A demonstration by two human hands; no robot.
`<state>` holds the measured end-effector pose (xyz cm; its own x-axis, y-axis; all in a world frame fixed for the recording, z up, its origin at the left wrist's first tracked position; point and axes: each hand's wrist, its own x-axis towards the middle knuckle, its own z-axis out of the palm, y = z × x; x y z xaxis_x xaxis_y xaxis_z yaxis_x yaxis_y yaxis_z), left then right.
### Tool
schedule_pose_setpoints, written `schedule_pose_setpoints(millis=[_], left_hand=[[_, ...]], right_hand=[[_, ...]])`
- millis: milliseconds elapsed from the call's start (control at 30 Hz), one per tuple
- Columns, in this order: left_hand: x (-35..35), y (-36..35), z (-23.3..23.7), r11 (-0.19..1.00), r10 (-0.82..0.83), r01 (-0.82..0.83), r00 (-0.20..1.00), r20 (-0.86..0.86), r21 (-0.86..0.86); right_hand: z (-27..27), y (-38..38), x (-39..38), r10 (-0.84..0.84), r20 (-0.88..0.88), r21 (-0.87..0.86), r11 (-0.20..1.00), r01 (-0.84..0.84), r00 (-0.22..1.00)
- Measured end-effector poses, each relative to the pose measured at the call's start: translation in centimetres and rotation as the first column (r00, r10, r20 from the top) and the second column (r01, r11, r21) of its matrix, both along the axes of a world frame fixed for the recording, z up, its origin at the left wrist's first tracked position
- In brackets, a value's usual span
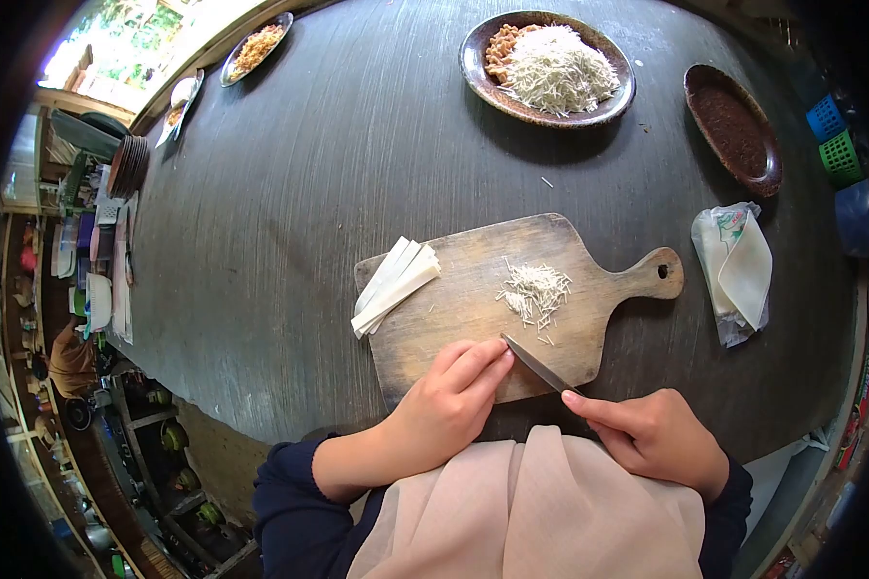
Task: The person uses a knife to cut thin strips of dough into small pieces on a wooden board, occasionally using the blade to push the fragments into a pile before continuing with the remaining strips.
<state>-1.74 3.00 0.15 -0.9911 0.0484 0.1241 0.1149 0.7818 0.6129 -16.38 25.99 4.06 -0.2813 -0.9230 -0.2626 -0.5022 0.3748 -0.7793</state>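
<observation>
A wooden cutting board lies on the dark table in front of me. My right hand grips a knife whose blade angles up-left over the board's near edge. My left hand rests with fingers curled on the board's front edge, fingertips close to the blade tip. A small heap of thin white shreds sits mid-board. A stack of flat white strips lies over the board's left corner.
A brown dish of white shreds and fried pieces stands at the back. An oval dish of dark red flakes is at the right, and a plastic bag of white sheets lies beside the board's handle. Two small plates sit far left.
</observation>
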Motion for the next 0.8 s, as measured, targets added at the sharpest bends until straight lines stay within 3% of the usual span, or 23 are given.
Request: schedule_pose_setpoints(millis=[200, 400, 667, 800], left_hand=[[0.0, 0.0, 0.2, 1.000, -0.006, 0.007, 1.000, 0.014, -0.012], [0.0, 0.0, 0.2, 1.000, -0.002, 0.002, 0.999, 0.037, -0.008], [-0.2, 0.0, 0.2, 1.000, 0.010, -0.010, 1.000, 0.018, -0.005], [-0.2, 0.0, 0.2, 1.000, 0.018, -0.018, 1.000, 0.011, 0.006]], right_hand=[[-0.1, 0.2, -0.1, 0.000, -0.005, -0.023, 1.000, -0.001, 1.000], [0.8, 1.0, -0.6, 0.112, -0.033, 0.086, 0.990, -0.109, 0.993], [-0.6, 0.7, -0.3, 0.000, -0.060, -0.093, 0.996, -0.006, 0.998], [-0.2, 0.7, -0.6, 0.069, -0.054, -0.043, 0.997, -0.072, 0.996]])
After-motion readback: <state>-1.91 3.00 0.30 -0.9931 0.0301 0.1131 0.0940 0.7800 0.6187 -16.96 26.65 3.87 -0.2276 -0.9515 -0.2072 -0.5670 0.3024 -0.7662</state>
